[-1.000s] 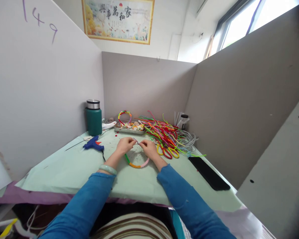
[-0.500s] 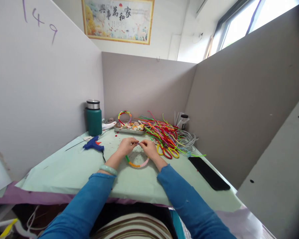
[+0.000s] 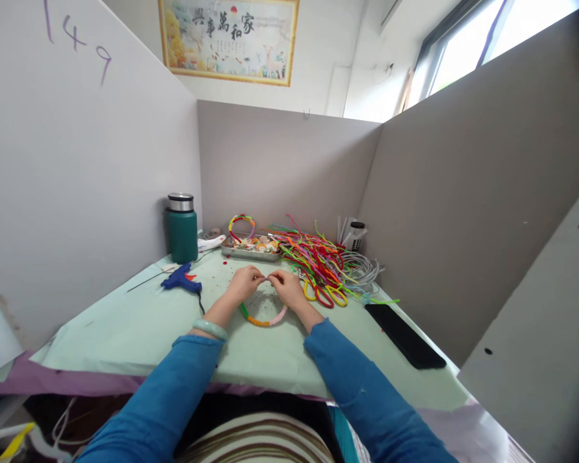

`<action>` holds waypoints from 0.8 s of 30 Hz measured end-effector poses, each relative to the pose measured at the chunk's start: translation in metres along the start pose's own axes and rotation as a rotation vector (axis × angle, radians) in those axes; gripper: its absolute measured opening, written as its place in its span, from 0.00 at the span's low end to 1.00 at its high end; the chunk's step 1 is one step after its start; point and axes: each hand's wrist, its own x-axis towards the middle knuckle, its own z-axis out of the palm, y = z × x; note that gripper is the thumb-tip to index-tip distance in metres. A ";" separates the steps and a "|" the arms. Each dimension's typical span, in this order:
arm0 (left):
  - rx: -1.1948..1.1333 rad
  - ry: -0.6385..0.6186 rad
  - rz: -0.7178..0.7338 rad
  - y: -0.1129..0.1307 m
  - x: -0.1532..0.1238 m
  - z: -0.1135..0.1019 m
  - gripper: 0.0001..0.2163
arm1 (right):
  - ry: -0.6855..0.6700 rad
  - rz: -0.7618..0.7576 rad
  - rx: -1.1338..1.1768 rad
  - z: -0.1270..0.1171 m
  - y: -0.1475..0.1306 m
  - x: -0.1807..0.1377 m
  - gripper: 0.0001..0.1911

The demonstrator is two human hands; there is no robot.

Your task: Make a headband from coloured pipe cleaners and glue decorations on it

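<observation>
A headband wrapped in green, orange and pink pipe cleaner (image 3: 263, 319) curves between my wrists on the pale green table cover (image 3: 125, 328). My left hand (image 3: 244, 283) and my right hand (image 3: 284, 287) meet above it, fingers pinched together on the band's upper part, where a thin strand shows between the fingertips. Both sleeves are blue; a pale green bangle sits on my left wrist.
A blue glue gun (image 3: 181, 280) lies left of my hands, a green flask (image 3: 181, 228) behind it. A metal tray (image 3: 251, 247) of small pieces and another wrapped headband (image 3: 241, 224) stand at the back. Coloured pipe cleaners (image 3: 318, 260) pile right; a black phone (image 3: 405, 334) lies nearer.
My fingertips have closed in toward each other over the headband. The band has shifted slightly under my hands. Nothing else has moved.
</observation>
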 end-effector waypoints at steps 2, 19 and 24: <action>0.010 -0.025 -0.021 -0.001 0.000 0.001 0.11 | -0.009 0.001 -0.002 0.000 0.000 0.000 0.10; -0.422 -0.281 -0.363 -0.006 0.000 0.002 0.15 | -0.039 -0.037 0.015 -0.001 0.000 -0.001 0.10; -0.544 -0.341 -0.394 0.000 -0.002 -0.002 0.11 | -0.024 -0.007 0.000 -0.001 0.003 0.001 0.10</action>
